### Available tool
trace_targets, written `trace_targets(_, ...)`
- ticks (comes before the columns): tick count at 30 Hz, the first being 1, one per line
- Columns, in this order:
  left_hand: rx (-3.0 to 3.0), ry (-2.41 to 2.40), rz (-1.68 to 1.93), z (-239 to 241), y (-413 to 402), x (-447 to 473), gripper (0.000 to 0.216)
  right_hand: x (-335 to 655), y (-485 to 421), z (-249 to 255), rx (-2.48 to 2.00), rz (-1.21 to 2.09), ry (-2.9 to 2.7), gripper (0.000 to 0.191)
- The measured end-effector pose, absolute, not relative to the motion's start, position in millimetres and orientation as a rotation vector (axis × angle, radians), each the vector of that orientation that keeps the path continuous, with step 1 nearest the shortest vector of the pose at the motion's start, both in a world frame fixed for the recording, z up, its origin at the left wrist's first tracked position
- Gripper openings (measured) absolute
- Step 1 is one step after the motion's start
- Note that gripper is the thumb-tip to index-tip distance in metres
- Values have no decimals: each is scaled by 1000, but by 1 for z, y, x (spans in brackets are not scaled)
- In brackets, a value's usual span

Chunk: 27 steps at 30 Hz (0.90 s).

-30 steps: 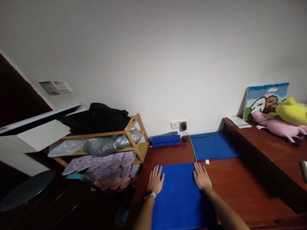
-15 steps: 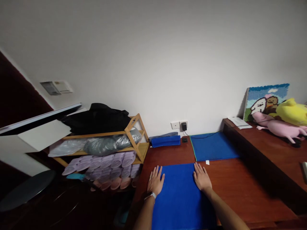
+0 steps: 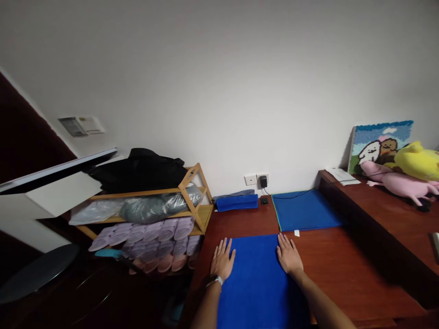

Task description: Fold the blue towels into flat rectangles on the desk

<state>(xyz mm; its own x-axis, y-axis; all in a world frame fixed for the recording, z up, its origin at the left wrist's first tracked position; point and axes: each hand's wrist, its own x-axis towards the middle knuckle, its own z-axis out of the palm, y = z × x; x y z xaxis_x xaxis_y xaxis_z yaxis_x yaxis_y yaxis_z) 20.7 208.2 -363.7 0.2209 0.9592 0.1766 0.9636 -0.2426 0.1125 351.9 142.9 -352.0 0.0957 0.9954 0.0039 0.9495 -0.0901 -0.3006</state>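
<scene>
A bright blue cloth (image 3: 255, 283) lies spread on the reddish-brown wooden table (image 3: 343, 269), its near end running out of view at the bottom. My left hand (image 3: 222, 260) rests flat at the cloth's far left corner, fingers stretched forward; a watch is on that wrist. At the far right corner my right hand (image 3: 290, 253) lies flat too, its fingers extended along the edge. Neither hand grips anything. Beyond them, a second blue cloth with a green edge (image 3: 308, 212) lies flat, and a folded blue cloth (image 3: 237, 202) sits by the wall.
A black plug adapter (image 3: 263, 181) sits in the wall socket, its cable crossing the green-edged cloth. On the raised shelf at right are a pink plush toy (image 3: 398, 179), a yellow plush toy (image 3: 418, 160) and a picture (image 3: 384, 137). Left stands a wooden rack (image 3: 202, 205) with slippers.
</scene>
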Motion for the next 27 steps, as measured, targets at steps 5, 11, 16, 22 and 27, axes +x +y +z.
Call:
trace_targets(5,-2433,-1918,-327,-367,209,20,60,352,142,-351,-2141,295,-1953,63)
trace_targets(11,-2434,-1933,-298,-363,208,21,61,351,142,-352,-2158,286,-1961,65)
trace_targets(16,-2429,-1929,-301,-363,208,21,60,352,144,-356,-2137,275,-1948,64)
trace_targets(22,-2419,-1923,-317,-366,209,21,60,353,144,-356,-2135,275,-1955,64)
trace_targets(27,-2429,-1936,-327,-364,209,21,60,352,143,-355,-2130,272,-1955,64)
